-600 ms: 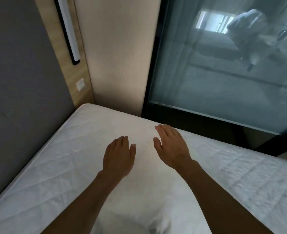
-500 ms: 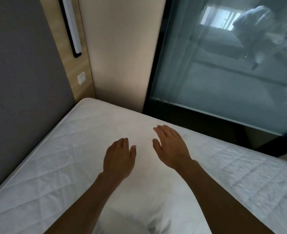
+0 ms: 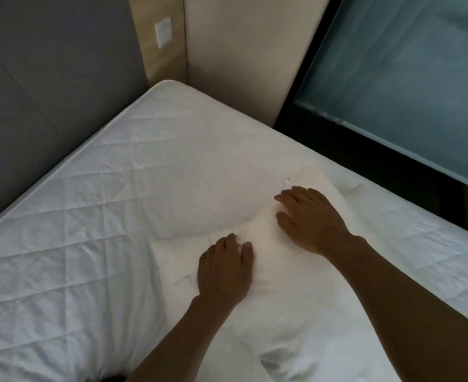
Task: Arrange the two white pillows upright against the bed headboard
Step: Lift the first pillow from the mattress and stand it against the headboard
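Observation:
One white pillow (image 3: 277, 307) lies flat on the white quilted mattress (image 3: 103, 216), running from the bottom of the view toward the upper right. My left hand (image 3: 224, 271) rests palm down on it, with its fingertips pressing into the pillow's far edge. Farther along that edge my right hand (image 3: 310, 219) also lies flat, fingers spread. Neither hand has closed around the fabric. The grey padded headboard (image 3: 48, 92) stands along the left side, well apart from the pillow. I cannot make out a second pillow.
A wooden strip with a white wall switch (image 3: 163, 31) and a beige wall (image 3: 241, 51) meet the bed's far corner. A dark-framed glass partition (image 3: 406, 78) runs along the right side of the mattress.
My view has tilted down and the pillow has come into sight. Both hands have dropped from hovering over the bed onto the pillow's far edge.

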